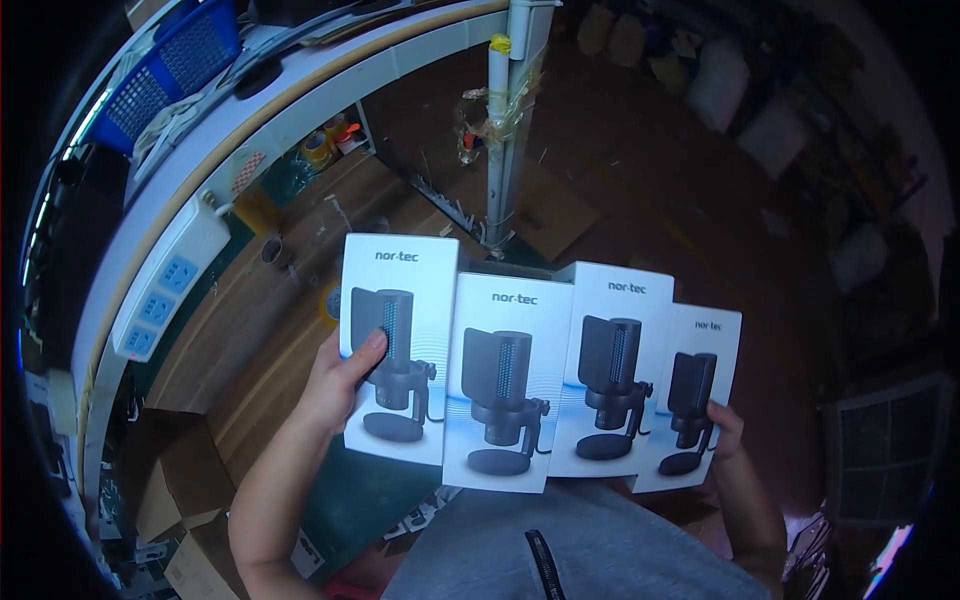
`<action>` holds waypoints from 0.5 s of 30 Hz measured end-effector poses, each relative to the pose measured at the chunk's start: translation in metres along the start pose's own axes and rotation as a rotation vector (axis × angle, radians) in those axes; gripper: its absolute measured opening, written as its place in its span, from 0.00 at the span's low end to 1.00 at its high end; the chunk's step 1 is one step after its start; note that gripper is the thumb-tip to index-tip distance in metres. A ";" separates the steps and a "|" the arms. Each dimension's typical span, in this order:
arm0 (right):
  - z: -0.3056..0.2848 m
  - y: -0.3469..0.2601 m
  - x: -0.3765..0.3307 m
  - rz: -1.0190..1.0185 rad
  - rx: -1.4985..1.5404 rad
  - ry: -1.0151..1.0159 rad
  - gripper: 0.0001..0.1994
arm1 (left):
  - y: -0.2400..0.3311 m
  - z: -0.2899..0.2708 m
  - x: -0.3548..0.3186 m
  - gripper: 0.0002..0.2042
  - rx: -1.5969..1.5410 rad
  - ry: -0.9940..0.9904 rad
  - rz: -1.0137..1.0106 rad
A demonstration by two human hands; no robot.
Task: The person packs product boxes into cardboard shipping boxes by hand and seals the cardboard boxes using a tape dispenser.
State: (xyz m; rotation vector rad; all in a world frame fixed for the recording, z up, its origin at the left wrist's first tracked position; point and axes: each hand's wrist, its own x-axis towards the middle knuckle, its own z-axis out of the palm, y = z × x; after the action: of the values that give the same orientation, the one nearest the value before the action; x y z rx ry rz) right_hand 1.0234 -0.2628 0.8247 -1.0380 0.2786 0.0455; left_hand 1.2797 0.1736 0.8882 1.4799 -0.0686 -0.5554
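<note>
both hands point(335, 385) point(725, 425) — 4 mic boxes point(505, 385) fanned

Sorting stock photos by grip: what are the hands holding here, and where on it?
Four white microphone boxes, fanned in a row. The left hand grips the leftmost box's left edge, thumb across its front; the right hand holds the rightmost box's lower right edge.

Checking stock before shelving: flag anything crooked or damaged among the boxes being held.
No damage shows. The four white microphone boxes are fanned unevenly, overlapping, the rightmost tilted and lower. The left hand grips the leftmost box; the right hand steadies the rightmost.
</note>
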 end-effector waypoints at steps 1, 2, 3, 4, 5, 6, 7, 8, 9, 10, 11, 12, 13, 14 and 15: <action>0.000 -0.004 0.002 0.002 0.002 0.006 0.25 | -0.005 0.000 0.001 0.32 -0.041 0.015 -0.037; 0.001 -0.007 0.003 0.049 -0.015 0.034 0.26 | -0.007 -0.001 0.001 0.32 -0.041 0.011 -0.043; 0.002 -0.010 0.003 0.096 -0.033 0.062 0.26 | -0.006 -0.002 -0.001 0.29 -0.074 0.005 -0.087; 0.002 -0.012 0.004 0.083 -0.070 0.063 0.28 | -0.003 -0.002 -0.003 0.26 -0.111 0.009 -0.121; 0.008 -0.012 0.003 0.084 -0.061 0.091 0.29 | -0.001 -0.003 -0.005 0.27 -0.095 0.005 -0.146; 0.015 -0.015 0.002 0.085 -0.053 0.118 0.29 | -0.006 -0.004 -0.004 0.27 -0.096 0.009 -0.144; 0.020 -0.018 0.004 0.055 -0.068 0.045 0.31 | -0.009 -0.007 -0.007 0.29 -0.032 0.019 -0.109; 0.027 -0.016 0.003 0.056 -0.082 0.071 0.31 | -0.012 -0.009 -0.008 0.30 0.031 0.023 -0.075; 0.024 -0.009 0.006 0.074 -0.070 0.105 0.31 | -0.023 -0.016 -0.002 0.33 0.013 0.032 -0.080; 0.019 0.002 0.009 0.098 -0.059 0.135 0.32 | -0.036 -0.023 0.002 0.33 0.007 0.043 -0.080; 0.011 0.013 0.016 0.089 -0.034 0.110 0.31 | -0.048 -0.029 0.006 0.35 -0.008 0.046 -0.037; 0.007 0.017 0.020 0.103 -0.037 0.092 0.31 | -0.060 -0.033 0.008 0.36 -0.023 0.054 0.006; 0.004 0.017 0.025 0.063 -0.082 0.098 0.31 | -0.071 -0.033 0.010 0.37 -0.097 0.036 0.011; 0.001 0.018 0.031 0.026 -0.119 0.102 0.31 | -0.068 -0.025 0.009 0.37 -0.143 0.028 -0.040; 0.000 0.017 0.036 0.004 -0.154 0.083 0.31 | -0.061 -0.018 0.007 0.37 -0.202 0.030 -0.055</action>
State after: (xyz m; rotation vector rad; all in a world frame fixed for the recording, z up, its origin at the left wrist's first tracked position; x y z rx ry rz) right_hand 1.0552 -0.2574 0.8009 -1.1943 0.3573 0.0282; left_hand 1.2734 0.1884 0.8258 1.2953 0.0507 -0.5682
